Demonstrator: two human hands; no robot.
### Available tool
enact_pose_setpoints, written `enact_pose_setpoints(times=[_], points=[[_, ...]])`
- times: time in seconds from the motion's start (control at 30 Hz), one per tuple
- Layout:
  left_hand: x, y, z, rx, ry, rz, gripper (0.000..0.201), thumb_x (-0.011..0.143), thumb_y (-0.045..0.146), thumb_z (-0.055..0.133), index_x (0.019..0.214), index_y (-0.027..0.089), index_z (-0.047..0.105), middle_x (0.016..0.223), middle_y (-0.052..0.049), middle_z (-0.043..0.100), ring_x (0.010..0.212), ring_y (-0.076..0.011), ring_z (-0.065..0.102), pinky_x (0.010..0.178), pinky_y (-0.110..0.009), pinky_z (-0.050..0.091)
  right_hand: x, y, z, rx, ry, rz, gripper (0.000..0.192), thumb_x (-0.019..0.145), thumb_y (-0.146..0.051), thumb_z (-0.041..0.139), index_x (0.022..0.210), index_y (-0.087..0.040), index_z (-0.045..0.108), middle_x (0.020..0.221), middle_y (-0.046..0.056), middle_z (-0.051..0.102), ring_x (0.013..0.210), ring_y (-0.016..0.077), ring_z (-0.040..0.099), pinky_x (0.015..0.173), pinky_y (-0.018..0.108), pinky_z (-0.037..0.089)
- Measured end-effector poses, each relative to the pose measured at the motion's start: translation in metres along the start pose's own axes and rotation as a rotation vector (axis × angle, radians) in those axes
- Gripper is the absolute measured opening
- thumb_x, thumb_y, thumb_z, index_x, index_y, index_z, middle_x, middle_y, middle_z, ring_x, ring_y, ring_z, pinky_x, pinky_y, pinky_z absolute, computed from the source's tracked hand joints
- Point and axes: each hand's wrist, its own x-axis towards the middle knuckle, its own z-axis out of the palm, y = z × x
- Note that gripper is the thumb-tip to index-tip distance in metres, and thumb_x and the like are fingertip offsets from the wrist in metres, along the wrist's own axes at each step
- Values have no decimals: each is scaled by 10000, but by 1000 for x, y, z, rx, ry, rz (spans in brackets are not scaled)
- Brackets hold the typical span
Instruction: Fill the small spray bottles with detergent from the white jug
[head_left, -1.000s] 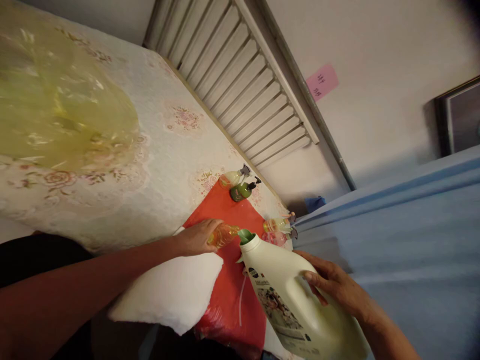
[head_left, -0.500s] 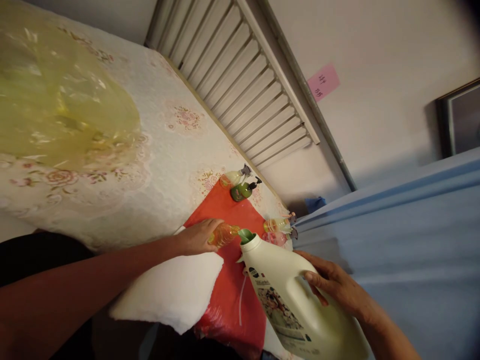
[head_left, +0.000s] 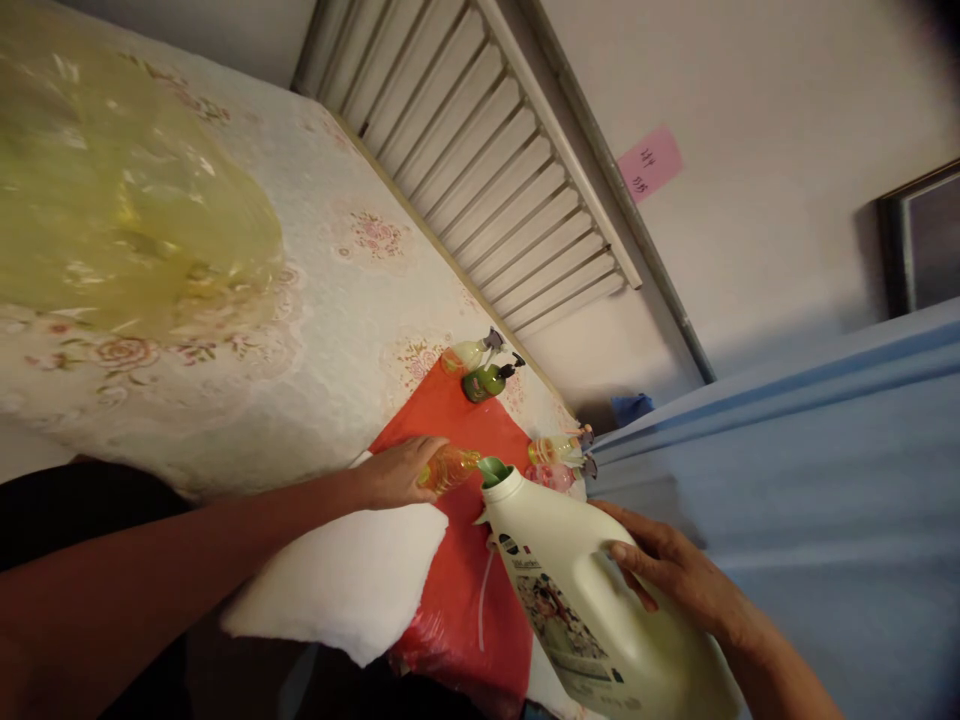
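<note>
My left hand (head_left: 405, 472) is closed around a clear bottle (head_left: 452, 470) with amber liquid in it, its open neck pointing right. Tilted toward that neck is a large pale-green jug (head_left: 600, 590) with a printed label and a green spout. My right hand (head_left: 675, 570) grips the jug by its handle. Spout and bottle mouth meet or nearly meet; I cannot tell if they touch. Below them a pump top with a thin white tube (head_left: 484, 600) lies on a red plastic sheet (head_left: 480, 430). A white folded towel (head_left: 352, 580) lies under my left forearm.
Beyond my hands stand a green pump bottle (head_left: 484, 383), a clear pump bottle (head_left: 461, 356), a yellow bottle (head_left: 551, 450) and a pink bottle (head_left: 550, 476). A yellow plastic bag (head_left: 142, 210) covers the floral tablecloth's left. A slatted rack (head_left: 480, 170) and blue curtain (head_left: 825, 480) border the table.
</note>
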Motion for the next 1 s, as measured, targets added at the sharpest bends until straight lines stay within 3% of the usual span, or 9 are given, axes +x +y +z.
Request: enact_pose_setpoints(times=[1.0], points=[[0,-4,3,8,3,-5,712,780,406,728,1384,214,402,1349,-106,572,1273,-282,542,1067,-373,429,0,-1,-1,14,-4,12,799,893,-623,555,1503,-122,428,648,-29,526,504,108,422,503,247,365]])
